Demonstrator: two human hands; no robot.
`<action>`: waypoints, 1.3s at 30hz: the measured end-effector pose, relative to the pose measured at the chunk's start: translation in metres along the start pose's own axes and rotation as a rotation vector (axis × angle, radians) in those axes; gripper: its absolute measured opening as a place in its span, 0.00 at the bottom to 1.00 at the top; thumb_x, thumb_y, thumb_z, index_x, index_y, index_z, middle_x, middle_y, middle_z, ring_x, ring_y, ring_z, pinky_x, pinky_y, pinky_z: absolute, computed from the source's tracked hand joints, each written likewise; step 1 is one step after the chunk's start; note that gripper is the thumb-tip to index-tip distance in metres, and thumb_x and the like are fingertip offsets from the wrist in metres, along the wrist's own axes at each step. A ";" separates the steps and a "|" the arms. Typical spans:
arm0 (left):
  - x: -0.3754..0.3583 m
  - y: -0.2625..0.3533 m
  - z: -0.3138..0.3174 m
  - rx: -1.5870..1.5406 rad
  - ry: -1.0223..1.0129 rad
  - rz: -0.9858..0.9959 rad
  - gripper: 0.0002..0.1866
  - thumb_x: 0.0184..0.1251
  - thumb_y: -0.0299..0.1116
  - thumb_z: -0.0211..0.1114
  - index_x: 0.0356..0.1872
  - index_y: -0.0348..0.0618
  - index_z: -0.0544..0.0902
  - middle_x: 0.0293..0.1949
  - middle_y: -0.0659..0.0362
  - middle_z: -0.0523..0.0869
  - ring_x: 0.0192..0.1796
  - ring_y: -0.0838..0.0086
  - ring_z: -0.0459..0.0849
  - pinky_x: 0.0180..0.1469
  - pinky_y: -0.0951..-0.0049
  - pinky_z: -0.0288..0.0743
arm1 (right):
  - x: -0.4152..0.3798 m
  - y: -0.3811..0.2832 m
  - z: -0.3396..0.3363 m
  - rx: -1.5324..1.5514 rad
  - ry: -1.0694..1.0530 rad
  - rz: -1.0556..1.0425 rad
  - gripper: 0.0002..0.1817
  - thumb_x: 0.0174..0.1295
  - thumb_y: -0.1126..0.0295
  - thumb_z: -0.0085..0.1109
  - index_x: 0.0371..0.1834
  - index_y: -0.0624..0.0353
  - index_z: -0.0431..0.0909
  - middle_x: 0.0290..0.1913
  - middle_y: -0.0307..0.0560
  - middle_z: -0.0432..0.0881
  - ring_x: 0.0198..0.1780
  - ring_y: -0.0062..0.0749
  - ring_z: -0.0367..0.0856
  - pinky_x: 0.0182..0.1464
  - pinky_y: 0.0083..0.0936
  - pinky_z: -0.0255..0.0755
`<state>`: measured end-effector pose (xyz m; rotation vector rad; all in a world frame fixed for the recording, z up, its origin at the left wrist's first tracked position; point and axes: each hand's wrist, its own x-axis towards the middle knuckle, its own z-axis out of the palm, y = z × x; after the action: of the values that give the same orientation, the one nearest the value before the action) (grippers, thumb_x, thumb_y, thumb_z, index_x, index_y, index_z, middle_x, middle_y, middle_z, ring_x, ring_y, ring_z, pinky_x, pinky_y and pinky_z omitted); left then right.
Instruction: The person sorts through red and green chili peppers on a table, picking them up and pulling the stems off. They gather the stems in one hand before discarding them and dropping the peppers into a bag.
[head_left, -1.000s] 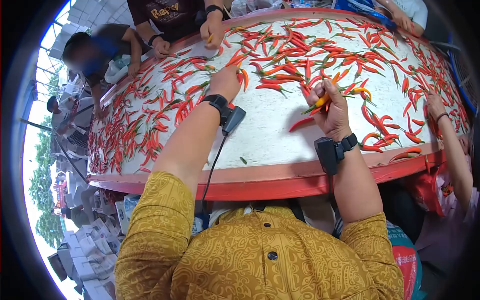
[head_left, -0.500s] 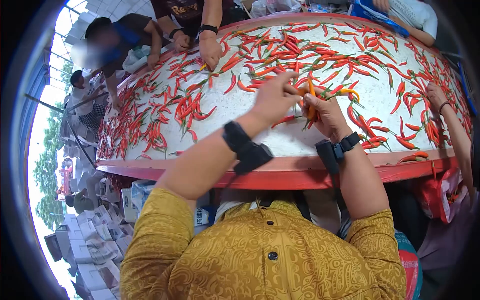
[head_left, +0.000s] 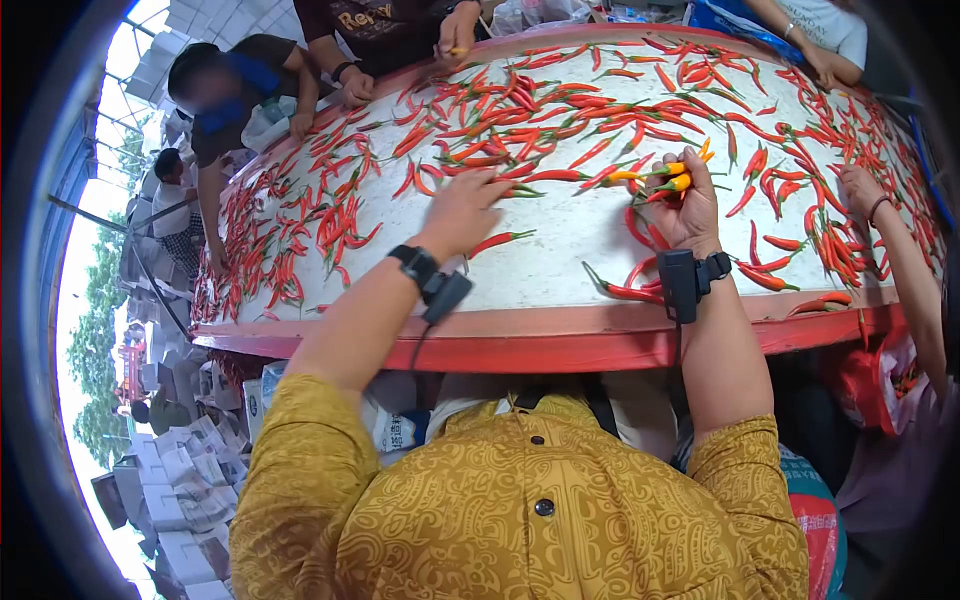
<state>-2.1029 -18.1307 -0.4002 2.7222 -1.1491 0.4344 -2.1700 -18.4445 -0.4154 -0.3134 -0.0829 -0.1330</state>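
Observation:
My right hand (head_left: 692,212) is closed around a small bunch of yellow and orange chili peppers (head_left: 681,184), their green stems poking out past the fingers. To its left, my left hand (head_left: 464,212) lies low over the table with fingers stretched out. Its fingertips reach the edge of the red chili peppers (head_left: 556,175), and I see nothing held in it. A single red chili (head_left: 497,241) lies just right of that hand. More red chilies (head_left: 640,283) lie below my right hand, near the table's front edge.
Chilies cover much of the white tabletop (head_left: 400,270), which has a red rim (head_left: 520,350). Across the table, a co-worker's hand (head_left: 457,35) holds a small yellow pepper. Another person's hand (head_left: 866,192) touches chilies at the right. A red bag (head_left: 868,385) hangs there.
My left hand has moved left, away from my right hand. My right hand has shifted right with its yellow and orange peppers. The co-worker opposite has drawn one hand back.

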 end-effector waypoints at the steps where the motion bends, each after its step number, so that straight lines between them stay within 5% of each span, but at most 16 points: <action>1: -0.007 -0.010 -0.006 -0.018 0.015 -0.002 0.16 0.57 0.36 0.61 0.48 0.49 0.83 0.55 0.50 0.78 0.56 0.56 0.75 0.59 0.59 0.68 | 0.000 -0.004 0.000 0.003 0.003 0.001 0.08 0.64 0.66 0.57 0.37 0.59 0.74 0.35 0.45 0.80 0.37 0.33 0.81 0.41 0.31 0.79; 4: -0.014 -0.029 -0.027 0.082 -0.020 -0.116 0.12 0.60 0.41 0.61 0.35 0.46 0.87 0.46 0.55 0.83 0.51 0.61 0.79 0.56 0.61 0.71 | 0.001 -0.015 0.009 -0.047 0.211 -0.085 0.08 0.64 0.67 0.57 0.38 0.62 0.74 0.37 0.45 0.81 0.46 0.38 0.81 0.48 0.32 0.77; 7: 0.003 -0.023 -0.039 0.025 0.040 -0.206 0.11 0.59 0.38 0.62 0.35 0.44 0.86 0.43 0.54 0.84 0.47 0.61 0.81 0.54 0.64 0.72 | -0.002 -0.028 0.008 -0.067 0.165 -0.078 0.09 0.63 0.69 0.59 0.41 0.61 0.73 0.38 0.45 0.80 0.47 0.35 0.80 0.47 0.28 0.76; 12: 0.069 0.060 0.009 -0.187 0.123 0.104 0.13 0.57 0.33 0.65 0.42 0.41 0.83 0.45 0.52 0.83 0.49 0.61 0.81 0.54 0.66 0.73 | 0.000 -0.059 -0.007 -0.127 0.179 -0.143 0.07 0.60 0.70 0.62 0.33 0.59 0.74 0.28 0.41 0.77 0.30 0.28 0.78 0.37 0.26 0.76; 13: 0.087 0.087 0.016 -0.330 0.026 -0.024 0.13 0.57 0.33 0.65 0.43 0.41 0.82 0.44 0.52 0.82 0.49 0.60 0.80 0.53 0.64 0.73 | 0.001 -0.065 -0.012 -0.134 0.178 -0.146 0.07 0.60 0.70 0.62 0.33 0.59 0.74 0.28 0.41 0.77 0.30 0.28 0.78 0.37 0.26 0.76; 17: 0.122 0.124 0.058 0.025 0.010 -0.054 0.11 0.56 0.33 0.63 0.39 0.40 0.83 0.38 0.51 0.81 0.44 0.59 0.79 0.48 0.60 0.73 | 0.001 -0.087 -0.026 -0.215 0.140 -0.119 0.06 0.59 0.73 0.62 0.32 0.59 0.73 0.27 0.40 0.75 0.29 0.27 0.76 0.36 0.22 0.75; 19: 0.125 0.123 0.051 -0.059 0.052 -0.061 0.10 0.56 0.33 0.63 0.36 0.41 0.84 0.35 0.52 0.79 0.43 0.58 0.78 0.46 0.60 0.72 | 0.002 -0.099 -0.028 -0.223 0.145 -0.096 0.06 0.59 0.74 0.62 0.33 0.60 0.73 0.27 0.41 0.75 0.29 0.28 0.76 0.36 0.23 0.75; 20: 0.126 0.121 0.042 -0.094 0.042 -0.059 0.10 0.57 0.34 0.61 0.37 0.41 0.84 0.36 0.50 0.81 0.42 0.58 0.78 0.46 0.59 0.73 | 0.000 -0.105 -0.027 -0.265 0.161 -0.076 0.07 0.58 0.75 0.61 0.36 0.61 0.73 0.28 0.42 0.76 0.30 0.28 0.77 0.37 0.22 0.74; 21: 0.133 0.125 0.035 -0.137 0.005 -0.292 0.13 0.60 0.39 0.62 0.40 0.42 0.84 0.34 0.50 0.81 0.41 0.57 0.79 0.44 0.59 0.73 | -0.001 -0.108 -0.024 -0.253 0.164 -0.080 0.07 0.58 0.75 0.61 0.36 0.61 0.73 0.28 0.42 0.76 0.30 0.28 0.77 0.37 0.22 0.74; 24: 0.144 0.145 0.013 -0.180 0.161 -0.216 0.17 0.58 0.40 0.66 0.47 0.44 0.83 0.31 0.52 0.82 0.36 0.59 0.81 0.39 0.61 0.74 | -0.002 -0.109 -0.022 -0.406 0.065 0.080 0.10 0.56 0.76 0.62 0.40 0.62 0.74 0.30 0.42 0.78 0.32 0.26 0.79 0.37 0.20 0.74; 26: 0.156 0.186 0.007 -0.526 0.108 -0.300 0.25 0.52 0.36 0.71 0.54 0.46 0.79 0.27 0.54 0.82 0.31 0.63 0.82 0.35 0.66 0.75 | -0.007 -0.111 -0.024 -0.504 0.020 0.149 0.13 0.56 0.74 0.64 0.44 0.64 0.76 0.32 0.42 0.79 0.32 0.25 0.80 0.36 0.19 0.74; 27: 0.161 0.202 0.014 -0.642 0.128 -0.246 0.32 0.49 0.29 0.73 0.60 0.48 0.75 0.25 0.58 0.80 0.25 0.77 0.77 0.31 0.77 0.72 | -0.009 -0.113 -0.026 -0.540 -0.024 0.180 0.14 0.57 0.73 0.64 0.45 0.65 0.76 0.33 0.42 0.80 0.33 0.24 0.80 0.36 0.18 0.74; 33: 0.169 0.282 0.010 -0.677 0.026 -0.102 0.29 0.52 0.31 0.72 0.58 0.43 0.75 0.30 0.57 0.83 0.29 0.76 0.80 0.35 0.76 0.75 | -0.012 -0.153 -0.044 -0.491 -0.045 0.124 0.12 0.58 0.69 0.64 0.41 0.63 0.76 0.33 0.42 0.81 0.33 0.25 0.81 0.36 0.19 0.76; 36: 0.152 0.269 0.015 -0.598 0.050 0.024 0.24 0.53 0.36 0.71 0.53 0.43 0.79 0.36 0.54 0.83 0.37 0.70 0.82 0.41 0.72 0.76 | -0.008 -0.185 -0.048 -0.362 0.061 0.040 0.09 0.59 0.68 0.62 0.35 0.61 0.75 0.31 0.42 0.80 0.30 0.24 0.79 0.35 0.21 0.76; 38: 0.126 0.253 0.013 -0.417 -0.289 0.038 0.20 0.55 0.38 0.69 0.49 0.42 0.81 0.45 0.51 0.82 0.47 0.62 0.81 0.49 0.65 0.75 | 0.004 -0.204 -0.066 -0.170 0.078 -0.024 0.08 0.58 0.68 0.62 0.35 0.60 0.75 0.32 0.42 0.79 0.32 0.25 0.79 0.35 0.21 0.76; 39: 0.109 0.240 0.018 -0.369 -0.232 0.157 0.19 0.56 0.37 0.68 0.48 0.42 0.81 0.47 0.50 0.81 0.50 0.60 0.79 0.52 0.64 0.73 | 0.004 -0.213 -0.066 -0.098 0.100 -0.042 0.09 0.58 0.68 0.62 0.35 0.60 0.74 0.33 0.42 0.79 0.33 0.25 0.79 0.35 0.21 0.76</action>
<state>-2.1991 -18.3753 -0.3745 2.4142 -1.3510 -0.0768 -2.1930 -18.6661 -0.4130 -0.4027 0.0160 -0.1949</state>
